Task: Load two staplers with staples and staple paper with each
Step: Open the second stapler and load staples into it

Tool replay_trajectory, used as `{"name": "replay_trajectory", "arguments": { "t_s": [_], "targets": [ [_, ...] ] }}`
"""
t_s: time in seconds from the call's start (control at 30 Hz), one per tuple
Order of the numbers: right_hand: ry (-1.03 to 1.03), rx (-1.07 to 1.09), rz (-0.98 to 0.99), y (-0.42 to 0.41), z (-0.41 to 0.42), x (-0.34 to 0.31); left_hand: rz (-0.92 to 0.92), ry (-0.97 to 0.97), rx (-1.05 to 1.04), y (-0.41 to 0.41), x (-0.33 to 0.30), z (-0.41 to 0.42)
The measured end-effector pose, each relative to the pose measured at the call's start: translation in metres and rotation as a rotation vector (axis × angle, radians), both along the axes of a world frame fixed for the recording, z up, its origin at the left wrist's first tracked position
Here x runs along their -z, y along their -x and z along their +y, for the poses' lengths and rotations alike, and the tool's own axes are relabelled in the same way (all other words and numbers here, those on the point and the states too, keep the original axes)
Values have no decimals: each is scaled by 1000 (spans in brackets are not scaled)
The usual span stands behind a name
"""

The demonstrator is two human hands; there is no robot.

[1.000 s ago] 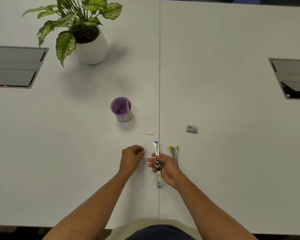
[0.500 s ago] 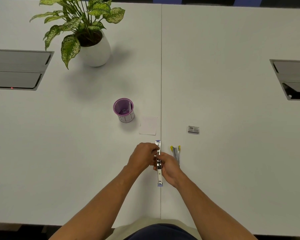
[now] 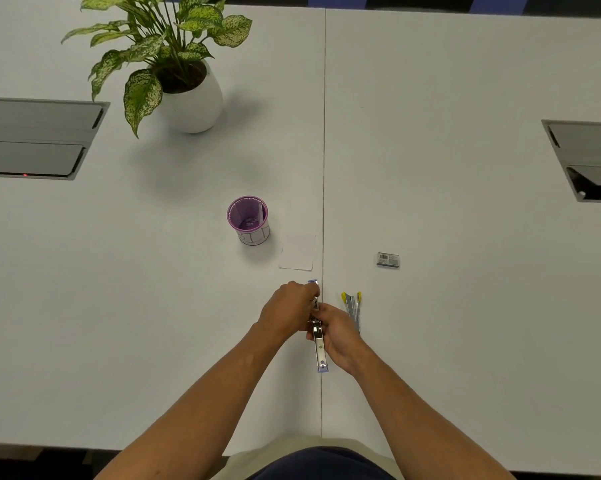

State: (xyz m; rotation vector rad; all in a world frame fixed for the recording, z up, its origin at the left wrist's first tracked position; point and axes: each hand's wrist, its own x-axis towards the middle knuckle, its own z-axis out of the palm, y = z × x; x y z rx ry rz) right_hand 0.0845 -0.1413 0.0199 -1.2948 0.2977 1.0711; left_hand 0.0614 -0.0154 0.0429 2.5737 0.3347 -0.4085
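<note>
1. Since a second ago the left hand [image 3: 285,310] has crossed from beside the stapler to its far half, where its fingers now curl over the upper part of the opened purple-tipped stapler [image 3: 318,344]; the view has also shifted slightly.
2. The right hand [image 3: 339,336] has its grip closed round the stapler's middle, holding it just above the tabletop [image 3: 465,306] along the centre seam. The left hand's grip is on the far end; whether it pinches staples or only the stapler arm I cannot tell.
3. The second stapler [image 3: 352,308], with yellow tips, lies flat just right of the right hand, untouched.
4. The small staple box [image 3: 388,260] rests farther away to the right, and the slip of paper [image 3: 297,251] lies beyond the hands, near the purple cup [image 3: 248,220].
5. My judgement: the task is early. The first stapler appears to be mid-loading; nothing shows on the paper as stapled.
6. Left to do: close this stapler, staple the paper, then load the yellow one and staple with it.
</note>
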Motion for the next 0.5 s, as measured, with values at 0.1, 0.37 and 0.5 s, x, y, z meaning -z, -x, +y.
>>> {"name": "replay_trajectory", "arguments": {
  "t_s": [0.1,0.37,0.5],
  "targets": [
    [0,-11,-7,1,0,0,26,-10,10,-3,2,2],
    [-50,18,68,0,-4,0,-25,258,-136,-6,7,10],
    [-104,23,84,-2,-7,0,-89,487,-330,-1,4,11]
  ]
}}
